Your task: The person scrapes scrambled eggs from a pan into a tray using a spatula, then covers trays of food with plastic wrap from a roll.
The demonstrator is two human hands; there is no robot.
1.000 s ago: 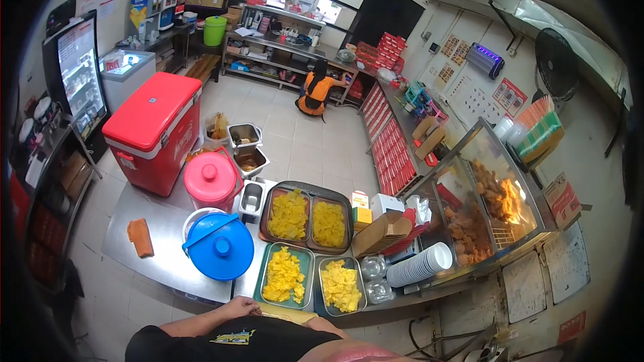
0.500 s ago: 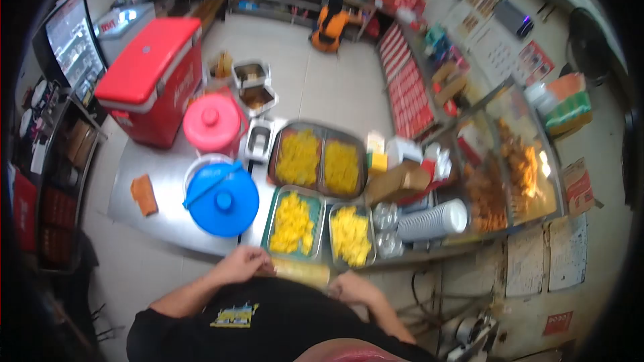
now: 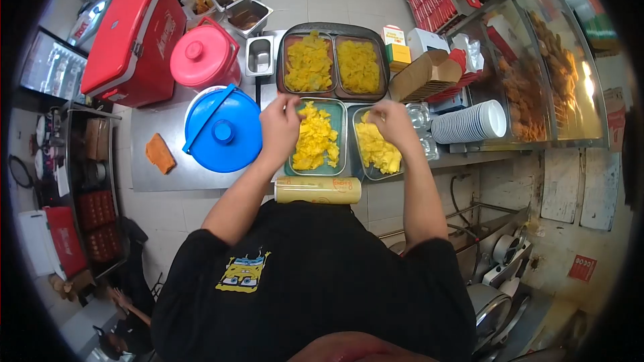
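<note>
My left hand is closed in a pinch at the left rim of a glass tray of bright yellow scrambled egg. Over the upper part of a second glass tray, also holding yellow egg, my right hand pinches too. Between me and the trays lies a roll of cling film with red print, at the counter edge. Both hands appear to hold the film's front edge, though the clear sheet itself barely shows. Fingertips are partly hidden.
Behind the trays, a dark pan holds two yellow-filled compartments. Left are a blue-lidded tub, a pink-lidded bucket, a red cooler and an orange cloth. Stacked cups and a display case stand right. A person is lower left.
Both hands have moved forward from the roll of cling film at the counter edge to above the egg trays. My view has tilted down, and the person in orange at the back is out of view.
</note>
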